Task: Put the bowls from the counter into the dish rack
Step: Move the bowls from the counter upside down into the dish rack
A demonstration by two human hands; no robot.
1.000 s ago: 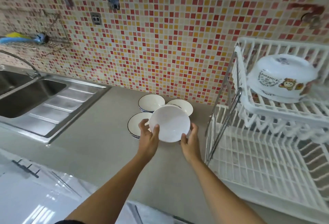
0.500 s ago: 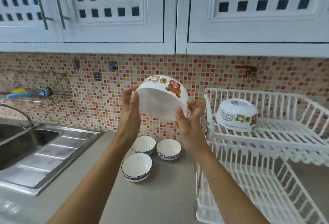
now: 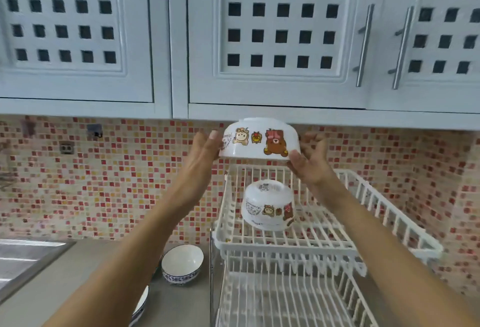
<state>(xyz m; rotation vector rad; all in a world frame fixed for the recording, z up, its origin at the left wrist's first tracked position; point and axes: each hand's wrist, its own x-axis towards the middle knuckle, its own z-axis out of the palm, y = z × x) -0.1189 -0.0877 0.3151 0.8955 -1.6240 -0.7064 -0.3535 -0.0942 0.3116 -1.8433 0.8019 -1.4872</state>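
A white bowl with cartoon bears (image 3: 259, 139) hangs upside down above the dish rack's upper shelf (image 3: 306, 245), held between both hands. My left hand (image 3: 205, 152) presses its left side and my right hand (image 3: 310, 159) its right side. A second white bear bowl (image 3: 267, 208) sits upside down on that upper shelf, directly below the held one. On the grey counter (image 3: 85, 280) to the left of the rack stands a small blue-rimmed bowl (image 3: 181, 264), and another blue-rimmed bowl (image 3: 140, 306) is mostly hidden behind my left forearm.
The rack's lower shelf (image 3: 285, 303) has rows of white bars. White wall cabinets (image 3: 272, 41) hang just above the held bowl. A steel sink drainboard (image 3: 23, 261) lies at the left. A mosaic tile wall (image 3: 117, 183) backs the counter.
Both hands have lifted the bear bowl off the counter, turned it upside down and carried it right, over the rack's upper shelf. The camera has tilted up and right.
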